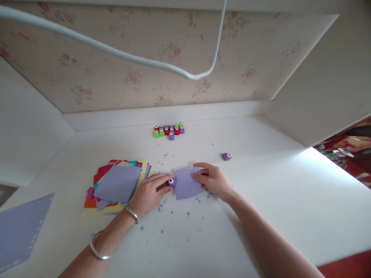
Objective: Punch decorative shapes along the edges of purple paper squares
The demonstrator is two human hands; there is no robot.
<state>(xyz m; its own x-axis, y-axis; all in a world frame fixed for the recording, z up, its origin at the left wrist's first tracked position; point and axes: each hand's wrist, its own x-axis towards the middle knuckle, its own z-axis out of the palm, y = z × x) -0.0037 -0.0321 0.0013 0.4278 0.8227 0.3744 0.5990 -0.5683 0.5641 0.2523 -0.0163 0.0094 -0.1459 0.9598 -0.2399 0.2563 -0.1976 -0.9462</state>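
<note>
My left hand (pixel 152 193) is closed on a small purple craft punch (pixel 172 182) with a white button marked by a dark star. The punch sits at the left edge of a lavender paper sheet (pixel 188 187). Pinched between the thumb and fingers of my right hand (pixel 213 180) is the sheet's right side. Small punched holes run along its top edge. Little purple paper cutouts (pixel 160 206) lie scattered around the sheet. Whether the paper's edge is inside the punch slot I cannot tell.
Left of my hands lies a stack of coloured paper (pixel 118 183). A larger lavender sheet (pixel 23 227) with punched edges rests at far left. Several red, green and purple punches (pixel 171 136) stand near the wall. Another purple punch (pixel 226 156) lies to the right. A white cable (pixel 130 56) hangs overhead.
</note>
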